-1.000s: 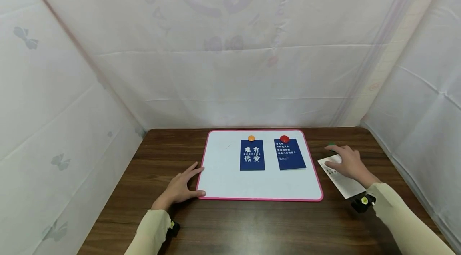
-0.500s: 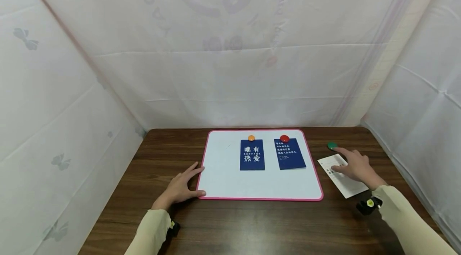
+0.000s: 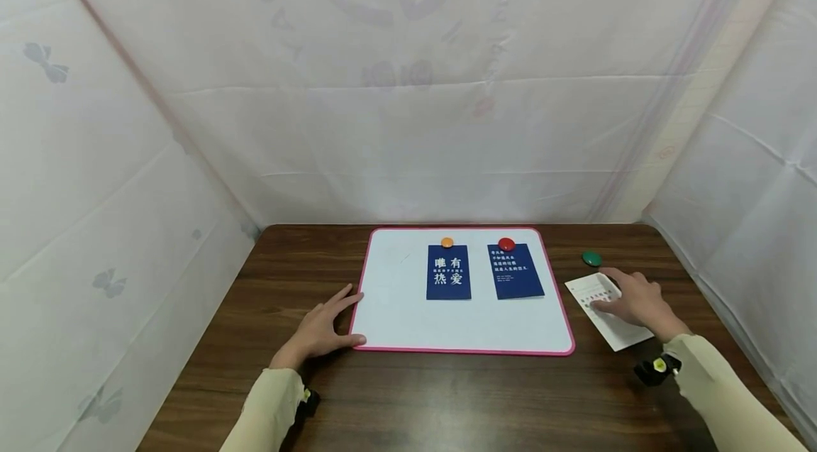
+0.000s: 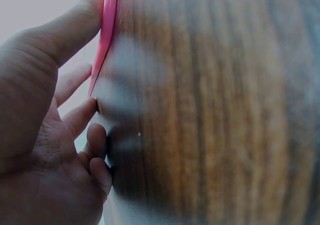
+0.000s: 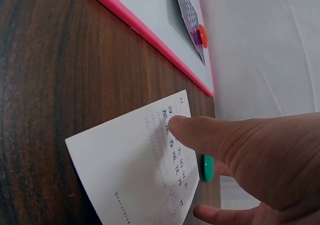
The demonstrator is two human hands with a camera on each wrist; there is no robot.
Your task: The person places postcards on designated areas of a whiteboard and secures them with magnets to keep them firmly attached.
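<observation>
Left hand [image 3: 317, 331] lies flat on the dark wood-grain bench [image 3: 447, 395], fingers straight and spread, thumb and fingertips touching the near-left corner of the pink-framed white rectangular magnet board [image 3: 408, 310]; it grips nothing. In the left wrist view the thumb runs along the pink frame, the other fingers only slightly bent against the board edge. Right hand [image 3: 635, 301] rests on the white printed paper slip [image 3: 611, 328], which lies flat on the bench just right of the board, apart from its frame. Its fingers are extended and press the slip's top face, nothing pinched; the right wrist view shows one fingertip [image 5: 180, 126] on the printed lines. Round green magnet [image 3: 591, 258] sits on the bench just beyond the slip's far corner, close to the right hand's fingers but not touched. On the board, two dark blue rectangular cards with white characters lie side by side: left card [image 3: 449, 272] under a round orange magnet [image 3: 447, 242], right card [image 3: 516, 271], slightly tilted, under a round red magnet [image 3: 506, 244]. White fabric sheeting [image 3: 408, 83] walls the bench at the back and both sides.
</observation>
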